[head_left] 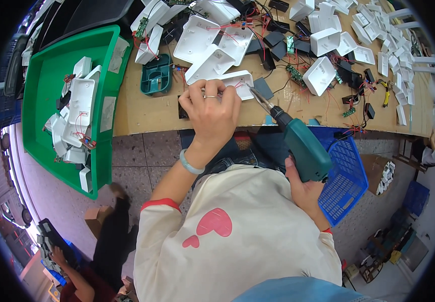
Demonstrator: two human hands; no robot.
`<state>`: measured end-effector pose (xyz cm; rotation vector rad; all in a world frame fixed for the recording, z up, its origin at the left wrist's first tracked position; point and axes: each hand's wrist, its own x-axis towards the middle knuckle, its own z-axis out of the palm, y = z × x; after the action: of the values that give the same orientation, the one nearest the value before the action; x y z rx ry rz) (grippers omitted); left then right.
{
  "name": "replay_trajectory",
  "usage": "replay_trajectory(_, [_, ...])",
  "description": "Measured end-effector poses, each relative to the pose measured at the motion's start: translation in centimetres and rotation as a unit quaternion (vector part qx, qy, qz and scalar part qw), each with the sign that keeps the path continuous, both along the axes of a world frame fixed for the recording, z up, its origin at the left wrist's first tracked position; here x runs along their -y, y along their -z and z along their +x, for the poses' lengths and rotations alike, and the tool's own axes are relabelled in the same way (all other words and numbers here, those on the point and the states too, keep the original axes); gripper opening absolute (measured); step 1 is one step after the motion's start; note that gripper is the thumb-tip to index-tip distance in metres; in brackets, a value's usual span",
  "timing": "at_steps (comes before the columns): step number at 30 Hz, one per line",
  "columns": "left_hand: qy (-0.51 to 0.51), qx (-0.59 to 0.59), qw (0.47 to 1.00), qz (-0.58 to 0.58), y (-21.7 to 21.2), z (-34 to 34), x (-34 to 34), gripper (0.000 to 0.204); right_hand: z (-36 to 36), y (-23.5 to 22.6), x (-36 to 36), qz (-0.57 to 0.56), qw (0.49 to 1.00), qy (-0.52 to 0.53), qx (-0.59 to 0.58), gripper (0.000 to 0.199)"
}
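Note:
My right hand (303,189) grips a green electric screwdriver (305,146) with a dark collar and slim metal nose, pointing up and left. Its tip is at the right end of a small white plastic housing (241,79) at the table's near edge. Bent over that housing's left end, my left hand (210,108) has its fingers curled and pressed down on it, hiding part of it. Thin red wires show inside. A flat dark grey piece (264,88) lies just right of the housing. A ring and a pale bangle are on my left hand and wrist.
White housings (197,39), circuit boards (295,75), black parts and wires crowd the table (142,113). A dark green compartment box (155,75) sits left. A green crate (69,168) holds more housings; a blue basket (345,186) stands right. Another person's arm (76,277) shows lower left.

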<state>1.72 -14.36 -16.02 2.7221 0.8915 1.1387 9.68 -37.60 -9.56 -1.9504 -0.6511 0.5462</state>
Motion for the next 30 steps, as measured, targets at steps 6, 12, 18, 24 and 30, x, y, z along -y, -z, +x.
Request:
replay_trajectory(6, [-0.011,0.019,1.0,0.004,0.4,0.1,0.0,0.011,-0.3,-0.3,-1.7,0.015,0.997,-0.033,0.075,0.018])
replay_trajectory(12, [-0.007,0.016,1.0,0.001,0.3,0.4,0.1,0.011,-0.5,0.9,-2.2,0.066,0.992,-0.038,0.097,0.019])
replay_trajectory(18, [-0.014,0.026,1.0,-0.005,0.3,0.5,-0.1,0.011,-0.6,0.4,-2.9,0.044,0.996,-0.023,0.08,0.017])
replay_trajectory(24, [-0.014,0.008,1.0,0.001,0.3,0.6,0.1,0.01,-0.6,1.0,-2.6,0.056,0.996,-0.015,0.06,0.017])
replay_trajectory(30, [-0.024,0.006,1.0,0.004,0.2,0.6,-0.1,0.01,-0.5,1.0,-2.8,0.057,0.995,-0.023,0.076,0.016])
